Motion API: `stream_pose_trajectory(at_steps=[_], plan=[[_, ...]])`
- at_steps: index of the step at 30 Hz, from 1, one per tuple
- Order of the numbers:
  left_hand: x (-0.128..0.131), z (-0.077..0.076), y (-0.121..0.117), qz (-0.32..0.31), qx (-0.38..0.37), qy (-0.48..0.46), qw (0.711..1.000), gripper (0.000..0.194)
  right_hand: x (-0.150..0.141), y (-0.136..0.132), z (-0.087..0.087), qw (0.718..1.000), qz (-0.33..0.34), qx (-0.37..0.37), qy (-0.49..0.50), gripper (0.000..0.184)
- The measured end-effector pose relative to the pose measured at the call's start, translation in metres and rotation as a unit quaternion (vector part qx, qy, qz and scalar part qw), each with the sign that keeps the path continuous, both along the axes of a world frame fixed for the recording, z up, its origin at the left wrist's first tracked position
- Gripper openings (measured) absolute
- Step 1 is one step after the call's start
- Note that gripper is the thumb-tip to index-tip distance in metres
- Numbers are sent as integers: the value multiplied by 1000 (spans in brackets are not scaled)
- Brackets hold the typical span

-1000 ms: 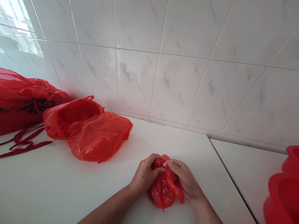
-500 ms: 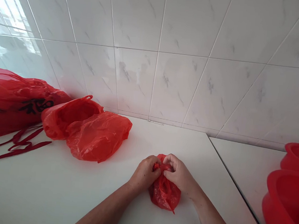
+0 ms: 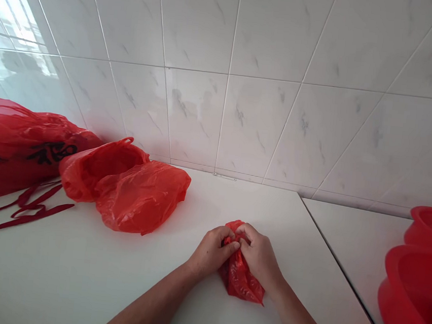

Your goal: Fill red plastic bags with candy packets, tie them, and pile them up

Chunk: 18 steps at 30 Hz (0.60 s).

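A small, crumpled red plastic bag [image 3: 242, 282] rests on the white counter between my hands. My left hand [image 3: 215, 248] pinches its gathered upper part from the left, thumb and fingers closed on the plastic. From the other side my right hand [image 3: 259, 250] grips the same gathered part, its fingertips almost meeting those of the left. The bag's lower part spreads out below my hands, ending in a pointed corner. What is inside the bag, if anything, I cannot make out.
Left of my hands lies an opened, puffed-up red plastic bag [image 3: 144, 196]. Behind it is a larger, full red bag [image 3: 18, 148] with black lettering and dark red straps [image 3: 39, 211]. Red basins [image 3: 412, 298] stand at the right. A white tiled wall [image 3: 257, 125] closes off the back.
My fingers have shifted on the gathered plastic and drawn closer together. The small bag's lower corner has swung a little to the right. The other things stay put.
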<state>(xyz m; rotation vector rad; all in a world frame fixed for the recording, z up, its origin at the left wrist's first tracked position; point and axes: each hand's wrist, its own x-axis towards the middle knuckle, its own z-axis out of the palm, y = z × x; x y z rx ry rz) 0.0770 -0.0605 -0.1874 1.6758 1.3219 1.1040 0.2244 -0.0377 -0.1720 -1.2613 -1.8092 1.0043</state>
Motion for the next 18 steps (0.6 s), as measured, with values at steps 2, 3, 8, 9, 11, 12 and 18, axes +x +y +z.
stream_pose_trajectory(at_steps=[2,3,8,9,11,12,18], plan=[[2,0,-1,13,24,8,1000,7,2,1,3,998,39,-21,49,22],[2,-1,-2,17,39,17,999,5,4,2,4,994,63,-45,82,23],[6,-2,-6,11,104,73,992,11,13,8,3,963,72,-169,197,9],[8,-2,-7,13,115,80,990,14,14,10,2,953,69,-186,227,7],[12,-3,-11,11,136,96,986,21,14,13,-2,933,60,-212,286,9],[15,-3,-12,4,148,106,983,24,14,15,-4,926,48,-215,305,12],[31,-4,-25,-101,221,161,957,30,24,30,-17,929,-73,-175,317,19]])
